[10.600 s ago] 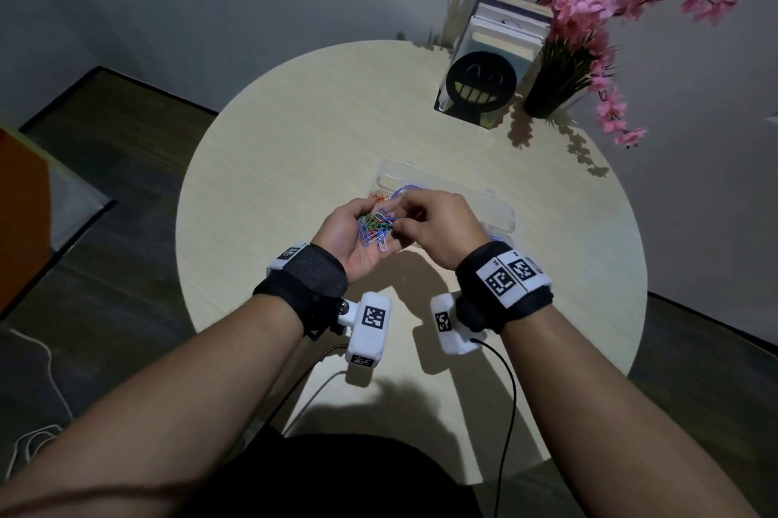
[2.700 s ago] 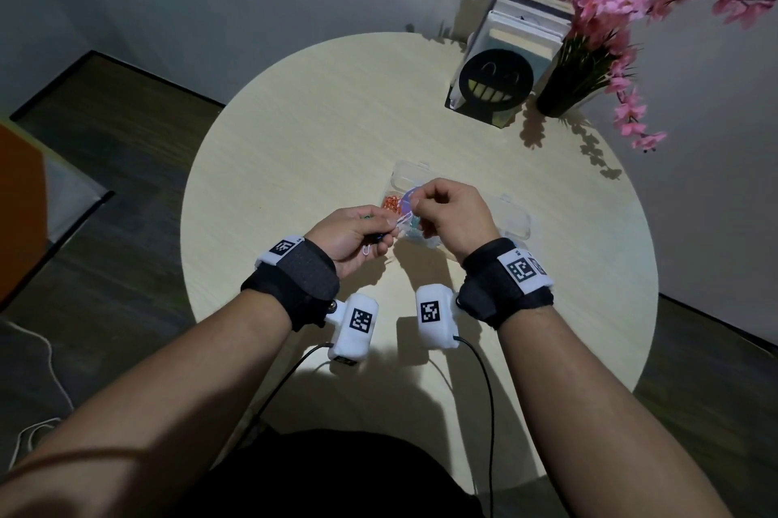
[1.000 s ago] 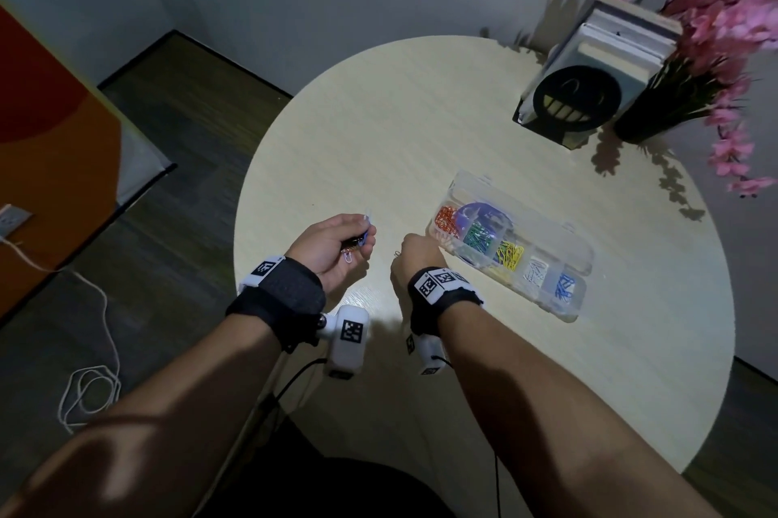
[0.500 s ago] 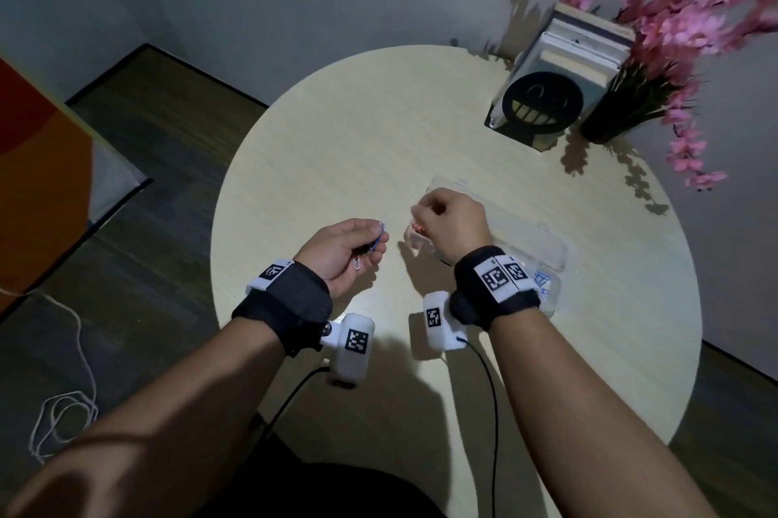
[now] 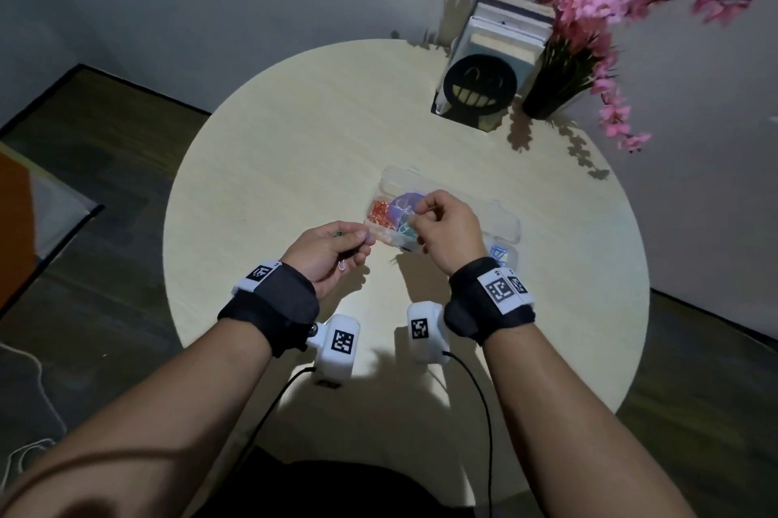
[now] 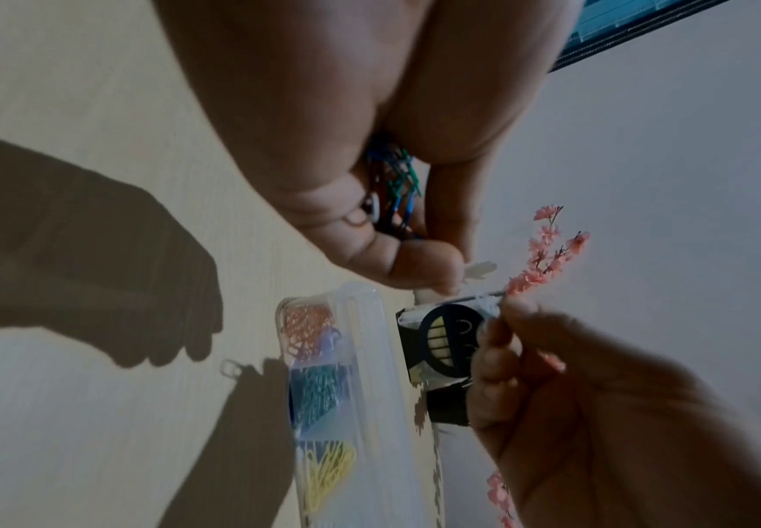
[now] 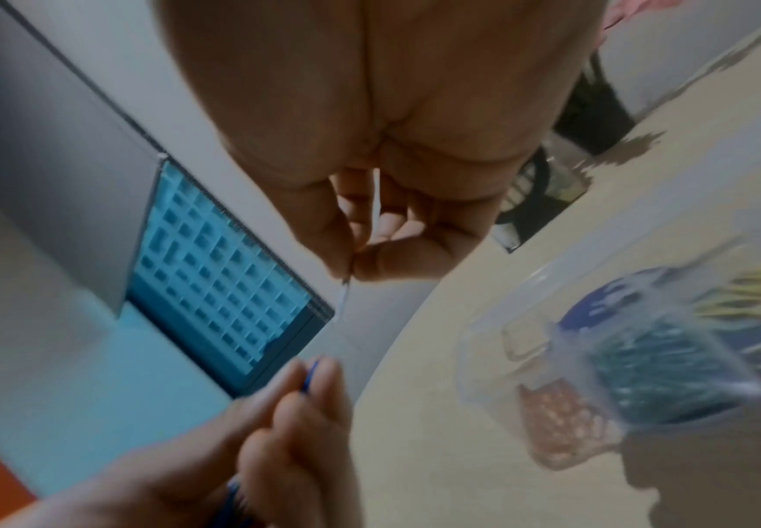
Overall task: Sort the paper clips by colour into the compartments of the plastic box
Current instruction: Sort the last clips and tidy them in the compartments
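Pinching a pale clip, prob. white, right hand hangs over box; left hand clutches leftover clips.

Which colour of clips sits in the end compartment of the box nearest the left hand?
The orange clips, at the plastic box's end beside the left hand; green and yellow lie further along.

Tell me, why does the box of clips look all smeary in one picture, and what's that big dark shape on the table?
Right wrist view: motion blur smears the clear plastic compartment box. Left wrist view: it is sharper, and the dark shape on the round pale wooden table is a hand's shadow. Head view: dim, pink flowers slightly blurred.
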